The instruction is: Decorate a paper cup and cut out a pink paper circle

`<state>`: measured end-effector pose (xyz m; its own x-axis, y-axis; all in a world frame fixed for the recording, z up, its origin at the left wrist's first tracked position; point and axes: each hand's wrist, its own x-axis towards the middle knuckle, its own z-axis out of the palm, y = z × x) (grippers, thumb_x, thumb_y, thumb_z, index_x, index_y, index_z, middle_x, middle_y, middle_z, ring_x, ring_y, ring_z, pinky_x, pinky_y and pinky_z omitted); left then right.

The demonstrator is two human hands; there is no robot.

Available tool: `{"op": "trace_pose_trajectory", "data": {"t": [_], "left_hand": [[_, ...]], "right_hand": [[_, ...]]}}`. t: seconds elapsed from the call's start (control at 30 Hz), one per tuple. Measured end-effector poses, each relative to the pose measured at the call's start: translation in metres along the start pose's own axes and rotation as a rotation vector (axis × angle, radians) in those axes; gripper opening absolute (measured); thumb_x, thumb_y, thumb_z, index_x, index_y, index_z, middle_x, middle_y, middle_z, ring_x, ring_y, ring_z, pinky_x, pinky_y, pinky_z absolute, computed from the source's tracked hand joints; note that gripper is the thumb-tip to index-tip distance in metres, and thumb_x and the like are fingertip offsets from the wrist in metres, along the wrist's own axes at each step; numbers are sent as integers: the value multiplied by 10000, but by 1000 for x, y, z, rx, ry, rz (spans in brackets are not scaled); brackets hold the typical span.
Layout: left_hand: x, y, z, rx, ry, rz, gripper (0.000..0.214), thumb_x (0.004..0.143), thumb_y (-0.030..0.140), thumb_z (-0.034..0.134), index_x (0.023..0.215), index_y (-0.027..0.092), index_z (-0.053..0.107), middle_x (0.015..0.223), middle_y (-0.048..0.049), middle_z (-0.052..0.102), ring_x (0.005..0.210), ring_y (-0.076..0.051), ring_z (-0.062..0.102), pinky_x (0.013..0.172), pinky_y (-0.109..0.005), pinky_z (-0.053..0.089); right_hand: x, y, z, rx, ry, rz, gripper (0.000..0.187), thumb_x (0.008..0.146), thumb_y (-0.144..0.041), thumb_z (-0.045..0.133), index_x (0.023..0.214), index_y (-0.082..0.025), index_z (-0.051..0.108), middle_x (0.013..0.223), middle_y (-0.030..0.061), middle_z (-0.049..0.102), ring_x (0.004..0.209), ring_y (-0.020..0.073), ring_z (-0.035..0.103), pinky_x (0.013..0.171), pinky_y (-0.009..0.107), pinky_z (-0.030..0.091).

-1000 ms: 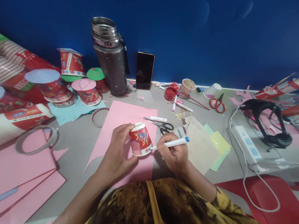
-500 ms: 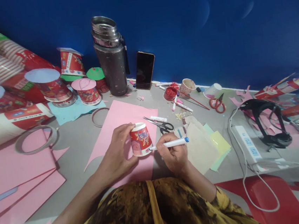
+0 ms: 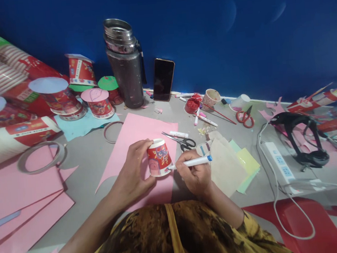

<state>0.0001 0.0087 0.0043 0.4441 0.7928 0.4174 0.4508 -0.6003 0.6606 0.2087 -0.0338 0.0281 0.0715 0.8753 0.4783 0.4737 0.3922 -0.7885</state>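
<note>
A red printed paper cup (image 3: 159, 159), its narrower white end up, is held by my left hand (image 3: 138, 165) from the left side, thumb low and fingers near the top. My right hand (image 3: 194, 171) is closed round a white marker (image 3: 195, 161) with a blue end. The marker's tip touches the white band at the cup's lower edge, where small coloured marks show. Beneath the cup lies a sheet of pink paper (image 3: 138, 125). Just beyond my right hand are black-handled scissors (image 3: 184, 143) and a white marker cap (image 3: 178, 134).
A dark thermos (image 3: 126, 71) and a phone (image 3: 164, 79) stand against the blue wall. Left are paper-topped cups (image 3: 97, 103), a tape roll (image 3: 42, 158) and stacked pink sheets (image 3: 22, 192). Right lie red-handled scissors (image 3: 245, 117), a power strip (image 3: 281, 163) and a black head strap (image 3: 302, 141).
Almost nothing differs. The cup has shifted or turned very slightly, and the marker has moved a tiny bit to the left at its blue end.
</note>
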Motion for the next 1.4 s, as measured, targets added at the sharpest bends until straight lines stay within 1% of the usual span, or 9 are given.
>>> {"op": "trace_pose_trajectory", "data": {"t": [0.17,0.37,0.5,0.63,0.8,1.03,1.23,1.4], "left_hand": [[0,1,0,-3,10,-3,797,802,92,639,1526,272,361,1455,-149,487,1384,-344,505,1139,-563,510],[0,3,-2,-11,-23,-28,814,798,79,648,1528,281,350,1453,-148,475,1387,-350,504,1138,-578,509],[0,3,-1,-14,-19,-23,810,798,79,647,1527,280,356,1448,-145,476,1387,-343,505,1141,-563,509],[0,2,-1,-13,-15,-23,821,791,77,641,1533,274,351,1455,-147,473,1393,-346,496,1150,-561,500],[0,3,-2,-9,-26,-32,820,785,83,636,1533,267,354,1452,-145,472,1389,-341,492,1149,-545,501],[-1,4,-1,21,-75,-82,867,718,88,630,1525,256,362,1424,-140,473,1363,-350,500,1155,-557,488],[-4,4,0,29,-68,-125,910,689,105,621,1549,253,364,1436,-134,470,1375,-359,490,1175,-563,464],[-5,3,0,33,-97,-141,928,666,125,623,1554,243,378,1429,-135,475,1375,-371,490,1169,-570,467]], "right_hand": [[-1,0,-1,22,10,5,160,900,-178,617,747,-210,649,645,-14,673,512,117,587,524,232,476],[-1,-1,1,28,-34,20,165,898,-195,615,740,-215,658,656,0,693,555,137,623,550,246,498],[0,-1,1,10,-54,40,174,892,-199,612,723,-216,651,644,0,689,539,133,609,535,243,484],[-1,-1,0,25,-24,36,166,895,-202,613,733,-212,650,637,-7,668,515,124,581,518,238,469],[-2,0,0,53,-39,18,158,898,-196,623,745,-213,660,655,0,681,551,134,610,553,245,491],[-1,0,0,19,-111,49,173,902,-235,616,737,-221,665,657,7,687,564,145,611,559,258,501],[-3,0,-1,49,-68,41,165,903,-214,624,741,-218,656,658,0,684,556,139,608,562,253,498],[-2,-1,-1,65,-124,33,166,909,-224,616,752,-219,670,664,6,691,570,148,624,558,260,498]]}}
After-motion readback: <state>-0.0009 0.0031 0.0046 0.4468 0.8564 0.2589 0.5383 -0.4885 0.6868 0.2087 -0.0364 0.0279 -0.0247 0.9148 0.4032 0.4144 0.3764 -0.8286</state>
